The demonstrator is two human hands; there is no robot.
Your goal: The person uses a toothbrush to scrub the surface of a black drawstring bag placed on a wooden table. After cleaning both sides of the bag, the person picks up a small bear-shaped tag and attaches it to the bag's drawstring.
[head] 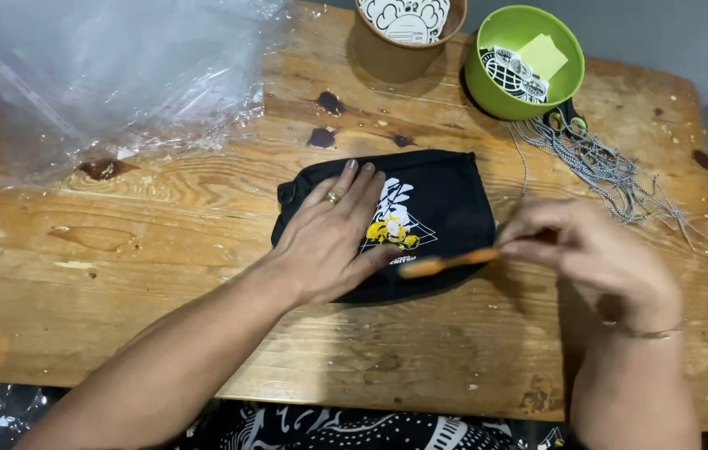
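A small black fabric pouch (446, 196) with a white and yellow print lies flat near the middle of the wooden table (162, 250). My left hand (333, 233), a ring on one finger, presses flat on the pouch's left half with fingers spread. My right hand (595, 254) is blurred by motion at the pouch's right edge. It grips a thin orange stick-like tool (446, 264), whose tip rests over the pouch's lower edge beside the print. A thin bracelet circles my right wrist.
A heap of clear plastic wrap (104, 75) covers the table's far left. At the back stand a brown paper cup (408, 25) and a green bowl (496, 92) holding printed tags. Silver ball chains (612, 171) lie tangled at the right. Patterned cloth shows below the table's near edge.
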